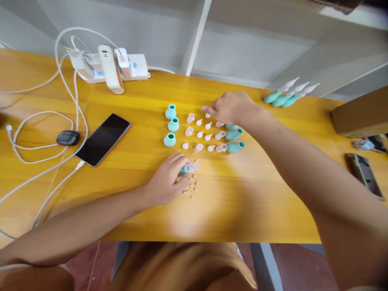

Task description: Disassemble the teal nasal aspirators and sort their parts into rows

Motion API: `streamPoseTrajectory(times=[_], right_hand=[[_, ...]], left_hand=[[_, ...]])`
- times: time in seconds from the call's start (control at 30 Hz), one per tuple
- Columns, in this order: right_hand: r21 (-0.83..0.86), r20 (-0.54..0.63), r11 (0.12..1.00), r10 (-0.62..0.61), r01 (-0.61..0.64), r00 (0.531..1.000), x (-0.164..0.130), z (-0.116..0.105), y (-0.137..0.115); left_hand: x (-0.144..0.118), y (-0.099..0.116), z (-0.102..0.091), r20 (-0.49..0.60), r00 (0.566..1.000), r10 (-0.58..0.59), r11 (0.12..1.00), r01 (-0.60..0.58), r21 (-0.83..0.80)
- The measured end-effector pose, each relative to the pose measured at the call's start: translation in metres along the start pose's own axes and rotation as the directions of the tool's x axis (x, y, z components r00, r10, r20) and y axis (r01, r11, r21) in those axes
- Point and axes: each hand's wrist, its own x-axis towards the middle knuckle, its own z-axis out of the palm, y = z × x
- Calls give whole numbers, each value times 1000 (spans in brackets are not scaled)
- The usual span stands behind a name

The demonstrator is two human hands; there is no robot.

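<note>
My left hand (166, 180) is closed around a teal rubber bulb (184, 169) with a translucent pinkish fitting (194, 165) at its mouth, held low over the table. Beside those fingers lie several tiny pale round bits (192, 186). My right hand (232, 107) reaches over the far end of the rows of parts, its fingers drawn together above a small white stemmed piece (207, 115); whatever they pinch is hidden. Between the hands are more white stemmed pieces (207, 138) and translucent cups (199, 148). Open teal bulbs stand on the left (170, 140) and lie on the right (235, 147).
Three teal bulbs with white pointed tips (283, 98) lie at the back right, near a cardboard box (360, 113). A dark object (363, 173) is at the right. Leftward are a phone (103, 139), a black case (68, 138), white cables and a power strip (138, 66).
</note>
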Motion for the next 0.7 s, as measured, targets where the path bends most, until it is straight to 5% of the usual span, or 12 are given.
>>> streamPoseTrajectory(times=[0.13,0.2,0.3,0.43,0.57,0.7], right_hand=[[200,-281,979,107,-51,954,-52,-10,-1],[372,-359,924,59,84,931,-90,-6,-13],[462,-421,790,-205,403,884,-141,13,-43],[488,-516,686,-272,540,812,-163,43,-74],[701,-568,383,-210,602,796,-156,63,-83],[753,-619,106,-223,650,753,-153,76,-83]], left_hand=[[-4,-1,1,-20,999,-39,999,39,-11],[-7,-3,4,-31,998,-48,999,47,-15],[-13,-7,9,-20,1000,8,999,-9,-42],[-16,-6,13,55,998,31,986,-22,-164],[-14,-3,13,100,995,-26,963,52,-264],[-15,-8,15,110,991,77,959,-44,-279]])
